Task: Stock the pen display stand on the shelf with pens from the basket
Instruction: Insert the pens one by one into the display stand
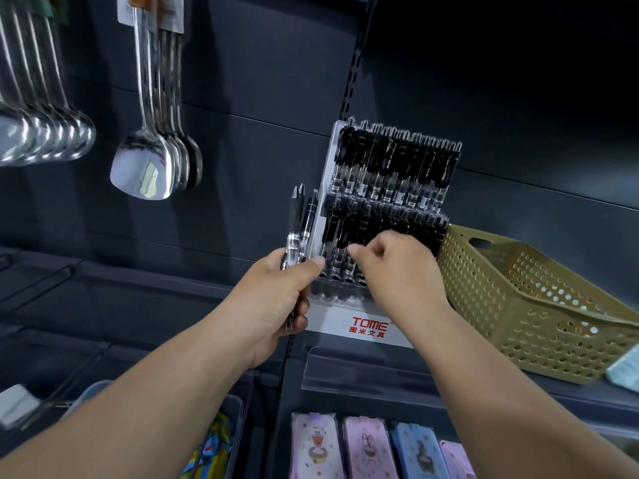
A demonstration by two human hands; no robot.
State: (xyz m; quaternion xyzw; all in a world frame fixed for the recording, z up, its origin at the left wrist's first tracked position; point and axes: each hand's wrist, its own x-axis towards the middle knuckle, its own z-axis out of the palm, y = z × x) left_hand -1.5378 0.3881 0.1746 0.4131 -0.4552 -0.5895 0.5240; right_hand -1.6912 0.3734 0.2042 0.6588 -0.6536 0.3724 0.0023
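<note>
A clear tiered pen display stand (359,326) with a red TOME label sits on the dark shelf. Its upper row and lower row hold several black pens (397,160). My left hand (276,299) is closed around a small bunch of black-and-clear pens (300,223) that point upward, just left of the stand. My right hand (397,267) is at the lower row, fingers pinched together among the pens there; whether it grips one is hidden. The tan perforated basket (525,305) stands on the shelf right of the stand.
Metal spoons and ladles (152,160) hang at upper left. Below the shelf edge lie several pastel pencil cases (366,447) and a clear bin of colourful items (214,444). A clear price-tag strip (363,371) runs along the shelf front.
</note>
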